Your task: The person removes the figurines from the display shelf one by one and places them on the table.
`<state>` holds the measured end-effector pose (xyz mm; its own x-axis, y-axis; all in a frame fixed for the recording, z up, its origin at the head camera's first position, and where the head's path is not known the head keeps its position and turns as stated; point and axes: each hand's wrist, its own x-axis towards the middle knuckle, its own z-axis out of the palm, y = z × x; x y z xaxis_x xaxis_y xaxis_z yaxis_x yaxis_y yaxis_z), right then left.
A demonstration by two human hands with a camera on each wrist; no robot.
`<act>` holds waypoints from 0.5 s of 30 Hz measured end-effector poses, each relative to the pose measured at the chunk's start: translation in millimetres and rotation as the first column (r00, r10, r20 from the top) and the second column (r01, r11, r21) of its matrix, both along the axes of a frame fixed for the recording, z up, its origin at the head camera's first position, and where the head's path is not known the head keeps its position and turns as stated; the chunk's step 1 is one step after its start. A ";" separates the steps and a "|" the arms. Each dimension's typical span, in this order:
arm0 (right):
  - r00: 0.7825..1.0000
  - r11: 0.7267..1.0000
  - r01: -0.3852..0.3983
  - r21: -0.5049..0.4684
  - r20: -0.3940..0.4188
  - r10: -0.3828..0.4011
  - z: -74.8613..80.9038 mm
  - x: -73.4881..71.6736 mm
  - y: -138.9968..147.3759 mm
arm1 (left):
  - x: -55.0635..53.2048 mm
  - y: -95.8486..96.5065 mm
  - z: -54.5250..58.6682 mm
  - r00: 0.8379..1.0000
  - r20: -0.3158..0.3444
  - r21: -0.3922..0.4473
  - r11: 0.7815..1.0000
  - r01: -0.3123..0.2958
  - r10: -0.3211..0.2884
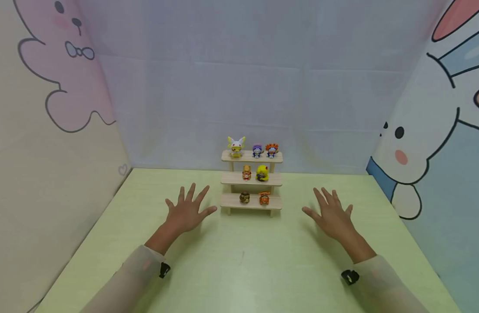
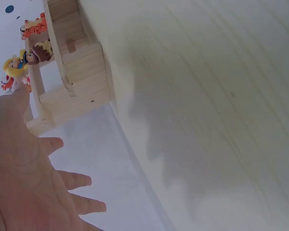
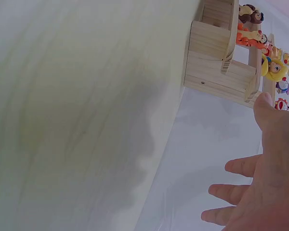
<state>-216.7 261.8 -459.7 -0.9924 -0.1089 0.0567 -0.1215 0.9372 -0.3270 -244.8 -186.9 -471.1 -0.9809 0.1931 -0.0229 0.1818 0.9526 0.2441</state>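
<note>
A three-step wooden display shelf [image 1: 251,178] stands at the back of the table with small toy figures on every step. On the top step are a white-eared yellow figure [image 1: 236,148], a purple-capped figure [image 1: 257,151] and an orange-maned figure [image 1: 272,150]. The middle step bears an orange figure [image 1: 246,173] and a yellow-hooded one [image 1: 262,173]. Below them sit a brown figure [image 1: 244,197] and an orange tiger figure [image 1: 264,198]. My left hand [image 1: 188,214] is spread left of the shelf, touching nothing. To its right, my right hand [image 1: 332,216] hovers with fingers extended, also holding nothing.
The pale yellow-green table [image 1: 239,265] reaches back to a whitish cloth backdrop [image 1: 247,87]. Side panels with a pink cartoon animal [image 1: 63,65] and a white rabbit [image 1: 419,134] flank it. Each sleeve has a black strap piece at the wrist.
</note>
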 end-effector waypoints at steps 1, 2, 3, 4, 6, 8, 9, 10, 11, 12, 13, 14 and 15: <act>1.000 1.000 -0.001 0.000 0.002 0.001 0.2 -0.3 -0.1 | 0.0 0.0 0.6 1.000 -0.002 0.004 1.000 0.003 -0.003; 1.000 1.000 -0.001 -0.002 0.003 0.001 0.6 -0.5 -0.4 | -0.4 -0.3 0.6 1.000 -0.001 0.007 1.000 0.006 -0.006; 1.000 1.000 -0.001 -0.006 0.005 0.001 1.3 -0.6 -0.8 | -1.0 -0.6 0.4 1.000 -0.001 0.005 1.000 0.007 -0.007; 1.000 1.000 -0.001 -0.010 0.007 0.001 2.0 -0.7 -1.1 | -1.7 -0.9 0.2 1.000 0.000 0.009 1.000 0.008 -0.008; 1.000 1.000 -0.002 -0.012 0.009 0.002 3.2 -0.9 -1.8 | -3.3 -1.4 -0.4 1.000 0.000 0.002 1.000 0.012 -0.012; 1.000 1.000 -0.003 -0.013 0.011 0.004 4.5 -0.9 -2.5 | -4.3 -1.2 -0.2 1.000 0.005 -0.002 1.000 0.018 -0.018; 1.000 1.000 -0.004 -0.014 0.013 0.005 5.1 -1.0 -2.8 | -4.5 -0.6 0.5 1.000 0.005 -0.003 1.000 0.021 -0.021; 1.000 1.000 -0.005 -0.015 0.013 0.005 5.6 -1.1 -3.1 | -4.7 0.2 1.4 1.000 0.005 -0.001 1.000 0.021 -0.021; 1.000 1.000 -0.005 -0.016 0.014 0.006 6.3 -1.1 -3.5 | -5.0 1.1 2.2 1.000 0.006 0.000 1.000 0.021 -0.021; 1.000 1.000 -0.006 -0.020 0.017 0.006 7.0 -1.1 -4.0 | -5.1 2.0 3.2 1.000 0.005 0.000 1.000 0.023 -0.023; 1.000 1.000 -0.006 -0.024 0.018 0.006 7.5 -1.3 -4.4 | -5.1 2.9 4.3 1.000 0.001 0.005 1.000 0.026 -0.026; 1.000 1.000 -0.007 -0.028 0.019 0.007 7.8 -1.5 -4.7 | -4.9 3.7 5.6 1.000 -0.004 0.009 1.000 0.027 -0.027; 1.000 1.000 -0.008 -0.030 0.021 0.009 8.0 -1.8 -5.0 | -4.8 4.6 6.7 1.000 -0.004 0.014 1.000 0.028 -0.028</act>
<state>-218.5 256.8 -451.7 -0.9925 -0.1157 0.0395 -0.1222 0.9260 -0.3573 -249.6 -182.3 -464.4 -0.9752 0.2208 -0.0163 0.2094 0.9435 0.2569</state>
